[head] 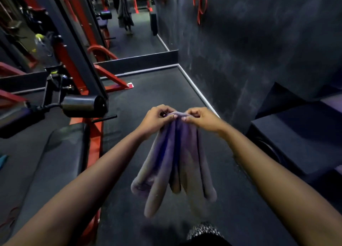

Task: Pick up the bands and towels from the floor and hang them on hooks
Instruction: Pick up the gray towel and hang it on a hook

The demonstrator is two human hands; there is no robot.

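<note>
Towel (175, 153) held up in both hands, off the floor (148, 90).
Head view: left hand (157, 117) and right hand (199, 118) sit close together, each pinching the towel's top edge, fingers curled on the cloth. The purple-grey towel hangs bunched in folds, long axis running down from the hands toward the wearer, lower end apparently clear of the floor. Neither hand is nearer, since both grip it. Red bands (200, 3) hang high on the dark wall (240, 51), ahead and right of the hands, well apart; hooks are too dark to make out. Likely next: carry the towel up-right to that wall. Red-framed gym machine (95, 140) at left. No readable brand, label or writing.
</note>
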